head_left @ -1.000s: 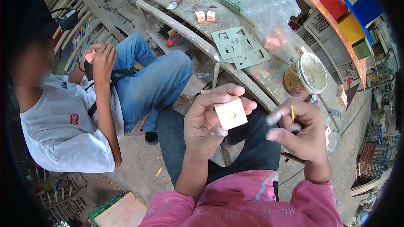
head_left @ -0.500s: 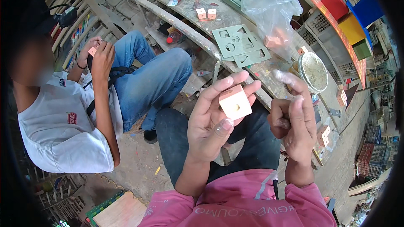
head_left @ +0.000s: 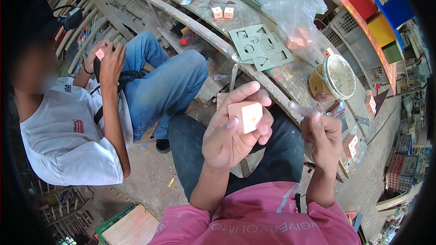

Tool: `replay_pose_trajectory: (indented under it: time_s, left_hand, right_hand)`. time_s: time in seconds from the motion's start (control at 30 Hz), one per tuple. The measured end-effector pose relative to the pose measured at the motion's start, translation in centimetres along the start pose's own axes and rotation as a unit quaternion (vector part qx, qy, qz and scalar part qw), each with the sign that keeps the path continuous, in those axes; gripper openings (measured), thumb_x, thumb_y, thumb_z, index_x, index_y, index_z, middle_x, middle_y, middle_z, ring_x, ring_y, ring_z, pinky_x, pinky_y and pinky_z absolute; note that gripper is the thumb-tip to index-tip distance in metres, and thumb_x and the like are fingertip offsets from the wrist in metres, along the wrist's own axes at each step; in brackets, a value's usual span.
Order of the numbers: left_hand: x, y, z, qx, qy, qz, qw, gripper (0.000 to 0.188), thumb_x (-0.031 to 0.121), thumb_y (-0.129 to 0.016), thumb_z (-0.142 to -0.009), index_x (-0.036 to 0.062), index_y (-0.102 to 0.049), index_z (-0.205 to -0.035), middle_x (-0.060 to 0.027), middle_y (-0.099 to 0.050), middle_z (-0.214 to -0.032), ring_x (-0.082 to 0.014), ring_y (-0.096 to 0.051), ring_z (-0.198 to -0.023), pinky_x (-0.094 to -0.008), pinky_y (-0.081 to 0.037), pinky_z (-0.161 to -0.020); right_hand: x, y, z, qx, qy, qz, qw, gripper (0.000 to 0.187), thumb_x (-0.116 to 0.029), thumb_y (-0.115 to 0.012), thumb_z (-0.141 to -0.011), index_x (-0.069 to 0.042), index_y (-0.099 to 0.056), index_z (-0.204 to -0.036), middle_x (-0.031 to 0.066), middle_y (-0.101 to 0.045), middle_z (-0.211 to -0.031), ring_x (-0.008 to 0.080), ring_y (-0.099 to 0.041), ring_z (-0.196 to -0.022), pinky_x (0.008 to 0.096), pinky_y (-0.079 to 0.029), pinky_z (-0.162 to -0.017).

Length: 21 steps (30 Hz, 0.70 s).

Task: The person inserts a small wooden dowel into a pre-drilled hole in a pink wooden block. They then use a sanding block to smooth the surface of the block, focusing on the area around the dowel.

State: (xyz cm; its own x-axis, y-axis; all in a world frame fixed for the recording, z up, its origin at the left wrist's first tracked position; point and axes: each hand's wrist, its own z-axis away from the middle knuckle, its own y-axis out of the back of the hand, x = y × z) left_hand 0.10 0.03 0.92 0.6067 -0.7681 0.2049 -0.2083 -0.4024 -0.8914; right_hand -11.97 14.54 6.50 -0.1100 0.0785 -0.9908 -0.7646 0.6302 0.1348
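Note:
My left hand (head_left: 220,143) is closed around a pale wooden cube (head_left: 252,117) with a hole in its face. The thumb presses one side and the fingers wrap behind it. To the right, apart from the cube, is my right hand (head_left: 324,138). Its blurred, whitish index finger stretches out to the left while the other fingers curl in; nothing shows in its grasp. Beyond it, on the bench, stands a yellowish bucket (head_left: 319,84) with whitish paste inside. A wooden piece (head_left: 221,99) shows partly behind my left fingers.
The workbench (head_left: 200,20) carries green cut-out sheets (head_left: 247,54), a clear plastic bag (head_left: 295,4) of blocks, two cubes (head_left: 222,13) at its far end and more blocks (head_left: 349,146) near its right edge. On the left sits a co-worker (head_left: 77,131) holding a small cube (head_left: 100,54).
My left hand has turned the cube, so its holed face points more to the right. My right hand has dropped slightly, its index finger swinging from upward to leftward.

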Motion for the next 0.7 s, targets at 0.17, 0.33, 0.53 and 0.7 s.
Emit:
replay_pose_trajectory:
  time_s: [0.17, 0.33, 0.53, 0.7]
  left_hand:
    - [-0.2, 0.1, -0.3, -0.008, 0.06, 0.103, 0.993, 0.057, 0.019, -0.047, -0.093, -0.0044, -0.027, -0.142, -0.0177, -0.039, -0.121, -0.0157, -0.048, -0.078, -0.0286, -0.047, -0.068]
    - [-1.1, 0.6, -0.4, -0.018, 0.075, 0.165, 0.983, 0.056, 0.026, -0.043, -0.095, -0.005, -0.029, -0.14, -0.0176, -0.041, -0.121, -0.016, -0.047, -0.077, -0.0278, -0.044, -0.065]
    - [-2.2, 1.0, -0.5, -0.004, 0.102, 0.231, 0.968, 0.054, 0.027, -0.045, -0.094, -0.0046, -0.033, -0.137, -0.0149, -0.041, -0.116, -0.0154, -0.047, -0.076, -0.0276, -0.043, -0.065]
    - [-3.1, 1.3, -0.5, -0.001, 0.116, 0.193, 0.974, 0.06, 0.026, -0.049, -0.091, -0.0036, -0.029, -0.139, -0.0151, -0.044, -0.114, -0.0155, -0.047, -0.076, -0.0279, -0.042, -0.065]
  right_hand:
    - [1.2, 0.1, 0.1, 0.044, -0.051, -0.016, 0.998, 0.033, -0.022, -0.046, -0.101, 0.002, -0.065, -0.114, -0.002, -0.049, -0.061, 0.0031, -0.038, -0.056, 0.0215, -0.031, -0.051]
    - [3.1, 2.6, -0.1, 0.075, -0.042, 0.09, 0.992, 0.023, -0.009, -0.058, -0.094, 0.0, -0.066, -0.113, 0.0049, -0.069, -0.086, 0.004, -0.053, -0.072, 0.0194, -0.043, -0.065]
    - [7.0, 3.1, 2.4, 0.035, -0.156, -0.03, 0.987, 0.023, -0.007, -0.066, -0.087, -0.002, -0.068, -0.11, -0.0007, -0.066, -0.082, 0.0015, -0.048, -0.061, 0.0179, -0.038, -0.054]
    - [11.6, 2.4, 5.1, 0.099, -0.255, -0.104, 0.956, 0.026, -0.024, -0.059, -0.094, -0.001, -0.068, -0.085, -0.0063, -0.049, -0.059, 0.0014, -0.034, -0.042, 0.0211, -0.023, -0.04]
